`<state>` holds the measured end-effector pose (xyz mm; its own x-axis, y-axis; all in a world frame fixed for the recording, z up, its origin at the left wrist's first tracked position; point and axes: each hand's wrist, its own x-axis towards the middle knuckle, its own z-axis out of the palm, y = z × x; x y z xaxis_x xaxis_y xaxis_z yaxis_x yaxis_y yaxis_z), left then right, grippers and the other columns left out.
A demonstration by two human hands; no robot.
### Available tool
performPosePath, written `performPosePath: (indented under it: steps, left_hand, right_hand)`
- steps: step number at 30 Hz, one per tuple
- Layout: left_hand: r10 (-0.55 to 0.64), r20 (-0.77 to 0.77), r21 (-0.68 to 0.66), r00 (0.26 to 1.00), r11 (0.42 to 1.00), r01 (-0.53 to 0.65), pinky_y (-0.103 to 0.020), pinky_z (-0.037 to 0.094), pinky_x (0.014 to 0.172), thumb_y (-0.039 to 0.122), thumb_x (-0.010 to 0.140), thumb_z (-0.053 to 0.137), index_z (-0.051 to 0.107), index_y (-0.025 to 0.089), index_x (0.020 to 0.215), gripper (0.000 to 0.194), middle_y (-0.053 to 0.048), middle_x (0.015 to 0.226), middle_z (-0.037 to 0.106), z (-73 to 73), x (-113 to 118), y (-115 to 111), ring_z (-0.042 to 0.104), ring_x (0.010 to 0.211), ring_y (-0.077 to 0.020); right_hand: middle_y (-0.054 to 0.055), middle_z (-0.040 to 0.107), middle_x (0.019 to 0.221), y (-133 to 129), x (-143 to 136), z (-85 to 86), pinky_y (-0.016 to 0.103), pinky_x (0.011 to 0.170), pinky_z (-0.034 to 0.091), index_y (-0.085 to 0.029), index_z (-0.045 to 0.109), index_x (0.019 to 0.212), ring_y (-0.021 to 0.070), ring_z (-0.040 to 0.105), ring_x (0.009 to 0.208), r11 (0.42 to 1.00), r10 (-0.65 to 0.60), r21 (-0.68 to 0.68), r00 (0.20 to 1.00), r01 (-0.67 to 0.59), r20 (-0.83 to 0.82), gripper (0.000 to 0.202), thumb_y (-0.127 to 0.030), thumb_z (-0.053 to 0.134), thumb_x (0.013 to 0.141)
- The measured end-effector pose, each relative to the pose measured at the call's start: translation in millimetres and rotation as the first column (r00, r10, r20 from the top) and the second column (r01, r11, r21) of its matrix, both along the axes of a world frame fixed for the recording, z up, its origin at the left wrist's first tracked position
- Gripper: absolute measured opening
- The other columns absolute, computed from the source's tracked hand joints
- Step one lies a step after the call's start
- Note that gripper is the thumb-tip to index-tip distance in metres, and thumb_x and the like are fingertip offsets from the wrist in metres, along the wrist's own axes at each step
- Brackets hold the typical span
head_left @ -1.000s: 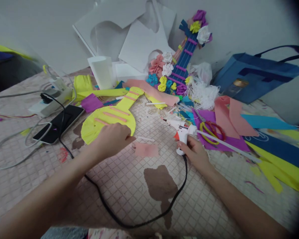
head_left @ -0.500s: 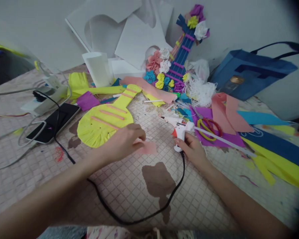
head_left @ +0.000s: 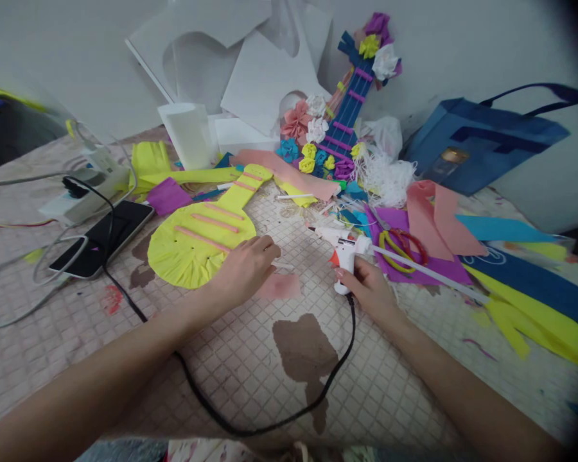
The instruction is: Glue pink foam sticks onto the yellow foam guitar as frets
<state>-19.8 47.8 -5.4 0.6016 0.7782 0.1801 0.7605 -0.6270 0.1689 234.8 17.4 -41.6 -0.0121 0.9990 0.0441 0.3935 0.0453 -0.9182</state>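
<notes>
My right hand (head_left: 372, 287) is wrapped round the handle of a white hot glue gun (head_left: 345, 256), its dark nozzle pointing left and a long glue stick coming out of its back. My left hand (head_left: 248, 268) is closed with curled fingers; whatever they hold, if anything, is too small to make out. Just below its fingertips lies a small pink crepe paper piece (head_left: 282, 287). Beside that hand rests a flat yellow crepe-covered guitar shape (head_left: 187, 253) with pink strips across its body and neck.
A black cord (head_left: 221, 420) loops from the glue gun across the table. Scissors (head_left: 402, 250) lie on purple paper at right, near a blue bag (head_left: 481, 141). A decorated blue guitar (head_left: 349, 109) leans at the back. Left are a phone (head_left: 108, 237) and a power strip (head_left: 72, 205).
My left fingers have lifted slightly away from the pink paper, which now shows more fully. The right hand keeps the glue gun in nearly the same place. The view has shifted a little.
</notes>
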Motion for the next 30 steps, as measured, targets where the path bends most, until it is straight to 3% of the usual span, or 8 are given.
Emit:
performPosePath:
  steps: [6, 11, 14, 17, 23, 30]
  left_hand:
    - [-0.047, -0.067, 0.034, 0.997, 0.998, 0.049, -0.034, 0.044, 0.073, 0.012, 0.086, 0.05, 0.06, 0.012, 0.083, 0.01, -0.009, 0.089, 0.06, -12.6, 7, 8, 0.053, 0.083, -0.021]
    - [-0.039, -0.051, 0.027, 0.998, 0.999, 0.04, -0.032, 0.043, 0.072, 0.011, 0.088, 0.047, 0.059, 0.013, 0.083, 0.013, -0.008, 0.089, 0.06, 0.8, 9, -4, 0.053, 0.08, -0.0195]
    - [-0.103, -0.016, -0.04, 0.995, 0.994, 0.102, -0.031, 0.043, 0.07, 0.017, 0.089, 0.049, 0.059, 0.014, 0.083, 0.012, -0.007, 0.087, 0.061, 9.0, 7, -16, 0.054, 0.079, -0.0187]
    - [-0.164, -0.004, -0.09, 0.986, 0.982, 0.163, -0.031, 0.043, 0.07, 0.022, 0.09, 0.049, 0.059, 0.015, 0.085, 0.013, -0.006, 0.084, 0.061, 7.6, 5, -24, 0.055, 0.08, -0.0189]
    - [-0.17, -0.011, -0.114, 0.985, 0.979, 0.168, -0.031, 0.044, 0.068, 0.013, 0.089, 0.047, 0.058, 0.015, 0.086, 0.011, -0.005, 0.085, 0.063, -3.9, 5, -23, 0.057, 0.077, -0.0185]
    - [-0.134, 0.006, -0.207, 0.991, 0.969, 0.133, -0.026, 0.043, 0.064, 0.02, 0.088, 0.049, 0.057, 0.015, 0.081, 0.012, -0.004, 0.083, 0.063, 4.1, 2, -17, 0.059, 0.075, -0.0165]
  right_hand:
    - [0.001, 0.055, 0.069, -1, -1, 0.4, 0.026, 0.054, 0.039, -0.016, 0.06, 0.088, 0.015, 0.05, 0.062, 1.0, -0.005, -0.022, 1.0, 0.006, 0.018, 0.024, -0.038, 0.058, 0.078]
    - [0.001, 0.057, 0.069, -1, 0, -0.5, 0.027, 0.054, 0.04, -0.016, 0.06, 0.088, 0.0162, 0.051, 0.062, 1.0, -0.005, -0.022, 0.999, 0.006, 0.042, 0.026, -0.04, 0.058, 0.077]
    - [0.002, 0.058, 0.07, -1, 1, -0.4, 0.028, 0.054, 0.04, -0.016, 0.061, 0.088, 0.0167, 0.052, 0.062, 1.0, -0.002, -0.024, 0.998, 0.004, 0.068, 0.027, -0.04, 0.058, 0.077]
    - [0.002, 0.058, 0.07, -1, 1, -0.5, 0.027, 0.054, 0.039, -0.016, 0.061, 0.088, 0.0162, 0.051, 0.062, 1.0, -0.001, -0.016, 0.997, 0.003, 0.074, 0.026, -0.04, 0.058, 0.078]
    - [0.001, 0.056, 0.068, 0, -1, -1.0, 0.026, 0.053, 0.039, -0.017, 0.06, 0.086, 0.015, 0.05, 0.061, 1.0, -0.004, 0.002, 0.998, 0.004, 0.057, 0.023, -0.039, 0.058, 0.078]
    - [0.0, 0.057, 0.067, -1, -1, 0.0, 0.026, 0.052, 0.04, -0.017, 0.06, 0.084, 0.0148, 0.051, 0.06, 1.0, -0.004, 0.012, 0.999, 0.003, 0.047, 0.021, -0.037, 0.058, 0.079]
